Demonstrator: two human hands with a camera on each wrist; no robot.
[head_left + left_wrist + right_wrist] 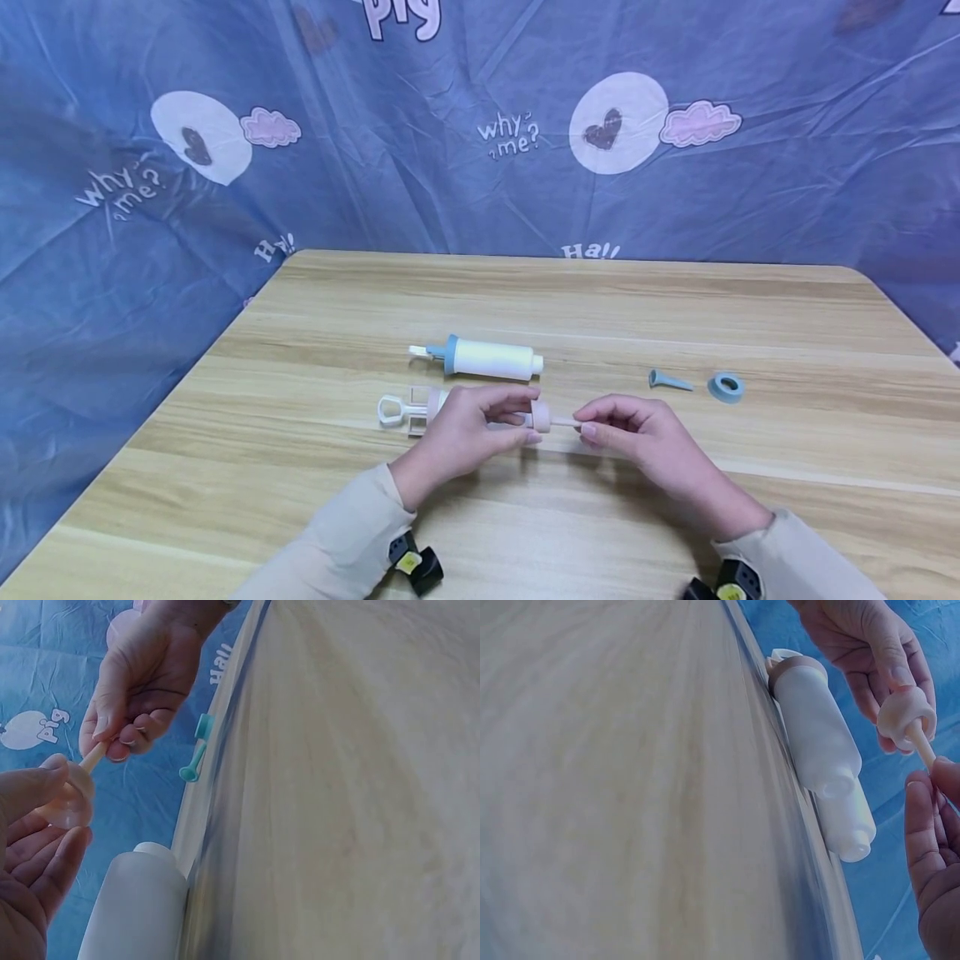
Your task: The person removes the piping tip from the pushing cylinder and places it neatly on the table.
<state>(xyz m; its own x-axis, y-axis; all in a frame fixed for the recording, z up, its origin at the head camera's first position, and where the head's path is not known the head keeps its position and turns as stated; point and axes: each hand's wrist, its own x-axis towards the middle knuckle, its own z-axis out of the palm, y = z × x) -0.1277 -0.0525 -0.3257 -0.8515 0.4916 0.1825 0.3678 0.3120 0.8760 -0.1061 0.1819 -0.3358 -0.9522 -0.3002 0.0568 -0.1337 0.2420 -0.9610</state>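
Note:
My left hand holds a pale pink ring-shaped cap between thumb and fingers. A slim pink nozzle runs through the cap and sticks out to the right, where my right hand pinches its thin end with thumb and fingertips. In the right wrist view the cap shows its open ring around the nozzle. Both hands are in front of the cylinders. Partly hidden behind my left hand lies a white tube with a pinkish collar and a plunger handle.
A second white tube with a blue collar and plunger lies farther back. To the right, a small blue-green nozzle and a matching ring cap lie on the wooden table. Blue printed cloth hangs behind it.

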